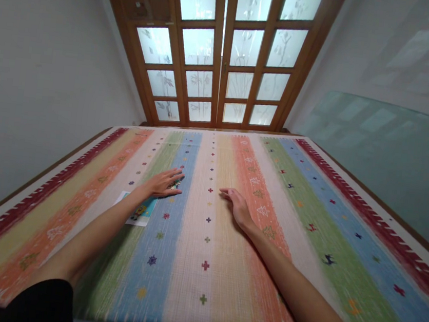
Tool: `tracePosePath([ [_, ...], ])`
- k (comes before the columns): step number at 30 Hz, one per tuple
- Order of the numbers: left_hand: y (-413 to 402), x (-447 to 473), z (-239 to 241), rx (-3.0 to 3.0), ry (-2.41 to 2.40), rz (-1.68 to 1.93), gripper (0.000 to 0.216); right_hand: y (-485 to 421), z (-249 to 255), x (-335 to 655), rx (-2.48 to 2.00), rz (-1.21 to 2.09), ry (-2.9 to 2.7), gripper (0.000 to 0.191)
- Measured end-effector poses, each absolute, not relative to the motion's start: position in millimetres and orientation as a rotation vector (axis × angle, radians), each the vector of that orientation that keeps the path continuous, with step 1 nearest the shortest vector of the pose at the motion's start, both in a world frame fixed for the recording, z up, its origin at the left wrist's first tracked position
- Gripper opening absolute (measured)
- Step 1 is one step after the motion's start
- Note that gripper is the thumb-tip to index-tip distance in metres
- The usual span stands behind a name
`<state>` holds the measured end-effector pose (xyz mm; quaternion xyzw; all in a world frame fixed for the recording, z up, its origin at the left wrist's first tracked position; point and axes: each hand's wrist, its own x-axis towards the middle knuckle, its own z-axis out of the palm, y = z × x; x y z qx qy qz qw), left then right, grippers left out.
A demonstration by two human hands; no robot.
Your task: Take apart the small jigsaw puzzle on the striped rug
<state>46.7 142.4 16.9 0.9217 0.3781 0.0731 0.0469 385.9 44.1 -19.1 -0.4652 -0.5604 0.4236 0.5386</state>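
Note:
My left hand [165, 182] lies palm down with fingers spread over a small heap of multicoloured pieces [174, 185], perhaps jigsaw pieces. Part of the heap is hidden beneath the palm. Under my left forearm lies a light blue printed card [145, 214] with a yellow cartoon figure on it; the arm covers some of it. My right hand [236, 204] rests on its side on the tablecloth, fingers loosely stretched toward the middle, with nothing seen in it.
A striped tablecloth [191, 261] with small printed crosses, stars and animals covers the wide table. Beyond the far edge stand wooden doors [219, 79] with frosted panes. A pale green glass-like panel [392, 166] leans along the right wall; a plain wall [33, 83] borders the left.

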Motion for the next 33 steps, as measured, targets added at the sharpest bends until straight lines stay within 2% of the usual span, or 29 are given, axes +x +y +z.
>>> tracePosePath([
  [7,149,40,17,2.785,1.185,0.379,0.052,42,-17,385,-1.132,0.988,-1.356,0.052],
  [14,138,22,32,2.607,1.486,0.729,0.058,40,-13,385,-1.145,0.991,-1.368,0.053],
  [19,103,5,39,2.506,1.663,0.910,0.051,39,-10,384,-1.155,0.965,-1.393,0.052],
  [27,42,-4,34,2.372,1.882,0.988,0.040,42,-13,386,-1.174,0.971,-1.384,0.050],
  [33,21,16,54,2.393,1.846,1.029,0.038,38,-7,393,-1.174,0.922,-1.460,0.044],
])
